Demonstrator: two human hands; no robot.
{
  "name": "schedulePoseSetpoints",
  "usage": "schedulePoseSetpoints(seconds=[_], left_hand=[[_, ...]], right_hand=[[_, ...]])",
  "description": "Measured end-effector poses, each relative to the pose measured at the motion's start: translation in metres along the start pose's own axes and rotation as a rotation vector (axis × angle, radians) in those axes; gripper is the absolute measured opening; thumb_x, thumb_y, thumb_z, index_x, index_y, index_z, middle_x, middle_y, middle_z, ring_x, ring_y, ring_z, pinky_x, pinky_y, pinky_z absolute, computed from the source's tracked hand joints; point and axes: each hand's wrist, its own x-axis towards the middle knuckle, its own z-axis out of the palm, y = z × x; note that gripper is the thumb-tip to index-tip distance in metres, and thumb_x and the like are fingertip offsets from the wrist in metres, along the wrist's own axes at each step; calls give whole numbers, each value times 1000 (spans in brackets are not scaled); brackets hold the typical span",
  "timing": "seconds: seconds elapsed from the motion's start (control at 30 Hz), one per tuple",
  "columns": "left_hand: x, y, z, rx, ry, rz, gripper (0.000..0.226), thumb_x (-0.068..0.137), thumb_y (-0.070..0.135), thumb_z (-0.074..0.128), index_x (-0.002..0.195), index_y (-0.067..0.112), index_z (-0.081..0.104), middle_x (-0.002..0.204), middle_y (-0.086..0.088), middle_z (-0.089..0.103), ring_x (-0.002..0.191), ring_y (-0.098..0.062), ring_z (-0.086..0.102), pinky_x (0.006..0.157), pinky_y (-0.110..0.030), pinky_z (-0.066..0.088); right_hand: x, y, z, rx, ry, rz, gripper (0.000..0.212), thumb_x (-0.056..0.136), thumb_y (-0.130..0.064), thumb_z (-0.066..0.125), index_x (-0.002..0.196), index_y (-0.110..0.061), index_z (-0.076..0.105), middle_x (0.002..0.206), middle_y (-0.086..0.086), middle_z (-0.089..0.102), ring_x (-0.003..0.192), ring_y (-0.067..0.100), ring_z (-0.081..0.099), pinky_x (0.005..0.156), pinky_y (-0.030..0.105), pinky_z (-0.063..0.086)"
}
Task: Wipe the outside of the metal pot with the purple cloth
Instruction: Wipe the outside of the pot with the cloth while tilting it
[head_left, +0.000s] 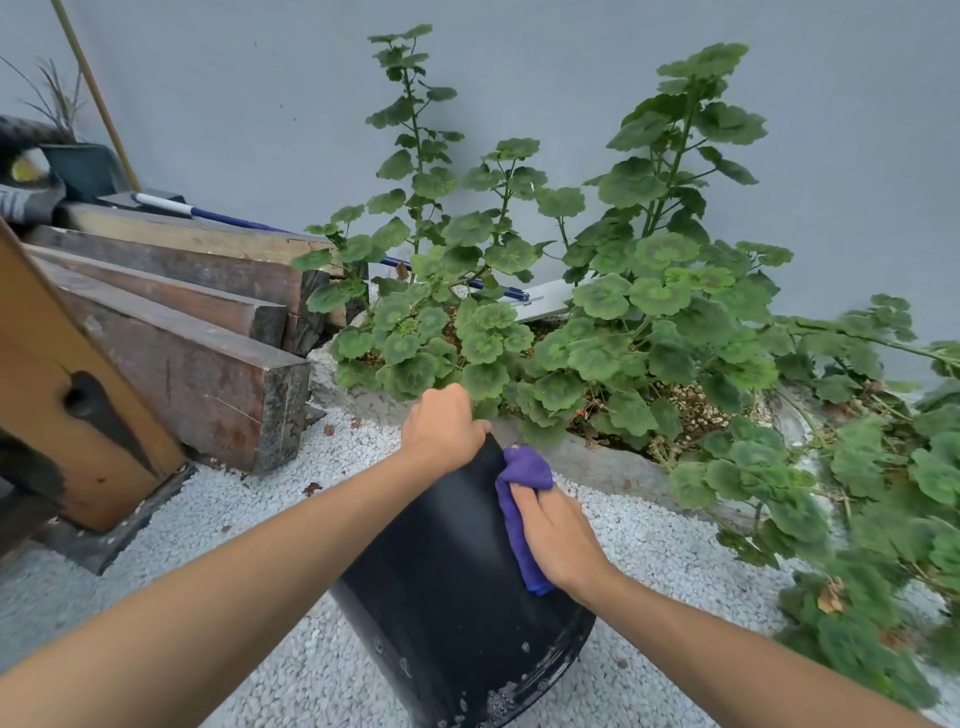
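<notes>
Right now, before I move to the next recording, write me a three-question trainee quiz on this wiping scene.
1. True or false: the purple cloth lies on the white gravel, away from the pot.
2. Which hand presses the cloth against the black pot? A. left hand B. right hand C. neither
3. Fill in: the left hand grips the far ______ of the tilted pot.

Key
1. False: the right hand presses it against the pot's outer wall.
2. B
3. edge: this end points away from the camera, toward the green plants. Whether it is the pot's rim or base cannot be told.
</notes>
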Motion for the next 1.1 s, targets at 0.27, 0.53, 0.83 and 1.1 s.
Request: schedulePoseSetpoints(seconds=[0.27, 0.53, 0.83, 1.1], left_hand=[[-13, -13, -18, -501, -31, -189, 30, 81, 6, 78, 111, 5, 75, 126, -5, 69, 116, -21, 62, 92, -24, 43], [-65, -36, -64, -763, -227, 5, 31, 82, -10, 71, 101, 13, 78, 73, -4, 76, 60, -9, 66, 60, -17, 51], [-67, -68, -84, -220, -275, 439, 48, 90, 2, 60, 129, 29, 66, 99, -2, 77, 82, -11, 69, 82, -30, 54], [-66, -68, -51, 429, -83, 872, 68, 105, 47, 34, 161, 21, 6, 169, 7, 1, 155, -11, 7, 125, -29, 12]], right_hand=[[-2, -7, -3, 67, -2, -4, 46, 108, -51, 30, 120, -24, 65, 118, 5, 70, 106, 25, 64, 93, 41, 50], [6, -33, -17, 271, 226, -47, 32, 104, -50, 35, 88, -54, 62, 86, -23, 63, 82, -7, 62, 69, 22, 42], [4, -42, 19, 269, 197, -116, 43, 98, -57, 30, 95, -31, 63, 84, -10, 67, 78, 7, 63, 65, 23, 42], [9, -40, 26, 257, 177, -137, 45, 109, -46, 31, 130, -22, 63, 112, 3, 72, 101, 23, 67, 81, 37, 49]])
